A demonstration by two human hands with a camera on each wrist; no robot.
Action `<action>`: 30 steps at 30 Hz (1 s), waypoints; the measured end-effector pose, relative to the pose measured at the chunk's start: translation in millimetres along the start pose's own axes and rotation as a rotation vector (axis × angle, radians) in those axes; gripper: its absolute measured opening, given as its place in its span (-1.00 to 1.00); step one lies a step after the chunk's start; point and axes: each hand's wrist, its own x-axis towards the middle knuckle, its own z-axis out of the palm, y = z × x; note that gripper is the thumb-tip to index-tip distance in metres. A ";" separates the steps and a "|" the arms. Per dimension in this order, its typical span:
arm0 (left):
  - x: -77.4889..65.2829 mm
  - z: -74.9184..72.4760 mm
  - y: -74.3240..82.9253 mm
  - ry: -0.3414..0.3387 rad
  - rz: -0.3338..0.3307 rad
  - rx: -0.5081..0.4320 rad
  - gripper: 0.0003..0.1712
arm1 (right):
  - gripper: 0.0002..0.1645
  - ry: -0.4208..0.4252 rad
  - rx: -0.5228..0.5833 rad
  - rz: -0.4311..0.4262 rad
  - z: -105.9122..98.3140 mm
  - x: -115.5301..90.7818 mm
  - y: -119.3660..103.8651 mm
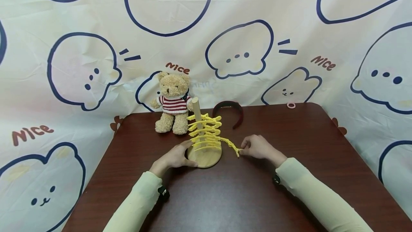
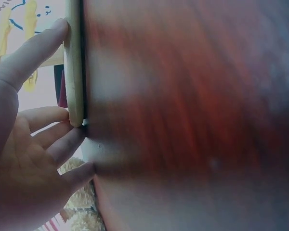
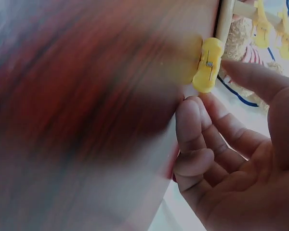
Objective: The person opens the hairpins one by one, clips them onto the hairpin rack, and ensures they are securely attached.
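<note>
A wooden stand (image 1: 209,158) has a round base and an upright post (image 1: 196,106). Several yellow clips (image 1: 206,131) sit one above another along the post, spreading to both sides. My left hand (image 1: 175,156) grips the left side of the round base, its thumb (image 2: 43,45) on the rim and its fingers at the edge. Right of the stand, my right hand (image 1: 257,148) pinches the forked end of a long yellow clip (image 1: 230,143). A small metal spring shows in that clip (image 3: 209,65) in the right wrist view, between thumb and fingers.
Behind the stand to the left sits a teddy bear (image 1: 173,105) in a striped shirt. A dark red headband (image 1: 239,112) lies at the back. The brown table (image 1: 273,196) meets a printed cloth backdrop, with a small pink ring (image 1: 291,105) near its far edge.
</note>
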 end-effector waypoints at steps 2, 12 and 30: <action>-0.1 -0.1 0.1 0.001 0.003 0.002 0.09 | -0.74 -0.003 -0.011 0.004 1.3 -0.1 -0.8; -0.5 0.4 0.7 -0.007 -0.001 0.007 0.09 | -0.57 -0.026 -0.132 0.076 9.6 0.1 -13.1; 0.5 1.4 -1.6 -0.005 0.001 0.030 0.09 | -0.68 0.082 -0.045 0.019 -4.3 -1.6 0.7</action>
